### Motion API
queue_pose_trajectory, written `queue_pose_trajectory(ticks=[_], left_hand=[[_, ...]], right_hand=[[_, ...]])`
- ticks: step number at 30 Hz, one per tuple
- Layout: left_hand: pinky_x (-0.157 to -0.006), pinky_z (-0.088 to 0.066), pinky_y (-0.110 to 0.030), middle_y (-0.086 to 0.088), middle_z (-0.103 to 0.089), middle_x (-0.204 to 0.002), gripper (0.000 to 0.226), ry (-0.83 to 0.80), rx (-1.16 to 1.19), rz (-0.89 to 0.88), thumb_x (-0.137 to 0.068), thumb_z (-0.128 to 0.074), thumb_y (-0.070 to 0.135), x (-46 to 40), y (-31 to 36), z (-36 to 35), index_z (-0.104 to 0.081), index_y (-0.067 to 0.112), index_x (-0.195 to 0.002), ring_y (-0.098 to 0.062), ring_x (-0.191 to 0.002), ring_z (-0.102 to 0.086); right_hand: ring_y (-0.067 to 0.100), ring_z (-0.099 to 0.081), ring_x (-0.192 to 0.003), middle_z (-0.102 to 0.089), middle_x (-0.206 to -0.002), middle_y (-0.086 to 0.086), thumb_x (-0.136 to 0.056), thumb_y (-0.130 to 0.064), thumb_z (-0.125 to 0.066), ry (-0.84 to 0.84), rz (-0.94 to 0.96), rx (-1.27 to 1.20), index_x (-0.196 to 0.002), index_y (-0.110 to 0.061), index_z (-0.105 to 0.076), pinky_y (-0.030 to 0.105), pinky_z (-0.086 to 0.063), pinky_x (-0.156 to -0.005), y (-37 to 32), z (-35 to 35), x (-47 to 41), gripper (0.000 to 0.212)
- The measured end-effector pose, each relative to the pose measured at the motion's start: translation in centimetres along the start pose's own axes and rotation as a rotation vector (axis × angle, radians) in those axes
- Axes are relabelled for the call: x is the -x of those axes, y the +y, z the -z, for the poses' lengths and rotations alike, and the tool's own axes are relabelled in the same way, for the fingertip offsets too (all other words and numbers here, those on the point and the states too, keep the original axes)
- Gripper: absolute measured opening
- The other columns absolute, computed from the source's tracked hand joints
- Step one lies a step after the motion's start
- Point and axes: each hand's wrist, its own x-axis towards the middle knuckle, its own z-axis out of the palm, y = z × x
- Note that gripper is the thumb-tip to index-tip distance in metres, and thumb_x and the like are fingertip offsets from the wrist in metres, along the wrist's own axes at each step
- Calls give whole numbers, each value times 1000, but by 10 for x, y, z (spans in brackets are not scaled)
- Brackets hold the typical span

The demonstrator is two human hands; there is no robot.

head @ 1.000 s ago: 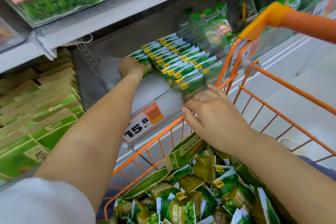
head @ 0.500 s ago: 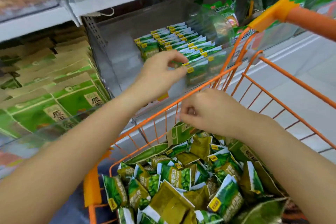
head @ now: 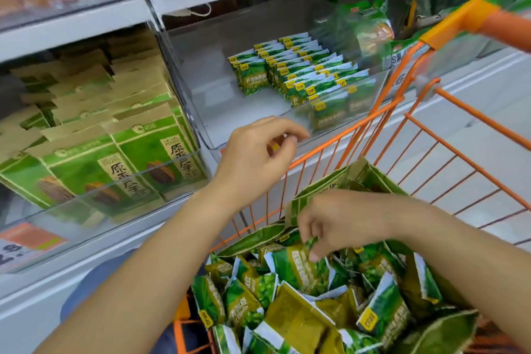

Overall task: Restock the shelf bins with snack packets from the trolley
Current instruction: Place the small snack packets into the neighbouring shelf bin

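Two clear shelf bins sit side by side. Farthest left, one bin [head: 138, 181] holds upright green-and-tan boxes [head: 149, 152]. Next to it, the middle bin [head: 207, 112] has rows of small green snack packets [head: 298, 72] standing along its right half, its left floor bare. Just in front of that bin's front lip, the left hand [head: 258, 152] hovers with fingers loosely curled, grasping nothing. Further right and lower, the right hand [head: 344, 221] reaches down into the orange trolley [head: 431, 135], its fingertips touching a green packet [head: 296, 267] on the loose heap; whether they pinch it cannot be told.
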Motion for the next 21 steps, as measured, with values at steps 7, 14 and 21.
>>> queue_pose_trajectory(ticks=[7,14,21], left_hand=[[-88,-52,-24,-4,-72,-110,38,-198,931,495,-87,-44,39,-9,9,22,-64,18,-111,-17,-105,-66],[-71,-56,-23,-2,-75,-84,24,-86,699,428,-76,-65,20,-7,12,15,-70,11,-99,-11,-74,-70],[-67,-57,-22,-5,-75,-82,28,-108,643,515,-71,-69,21,-10,17,13,-69,10,-97,-13,-72,-71]], right_hand=[[16,-69,-63,-66,-59,7,-68,-17,-74,512,143,-705,-76,-1,-61,24,-58,-63,10,57,43,22],[21,-73,-71,-72,-92,13,-69,-36,-66,686,148,-921,-87,-1,-63,28,-60,-68,0,49,31,39],[18,-70,-63,-72,-70,5,-86,-37,-62,976,165,-832,-81,-9,-72,32,-58,-66,4,39,17,30]])
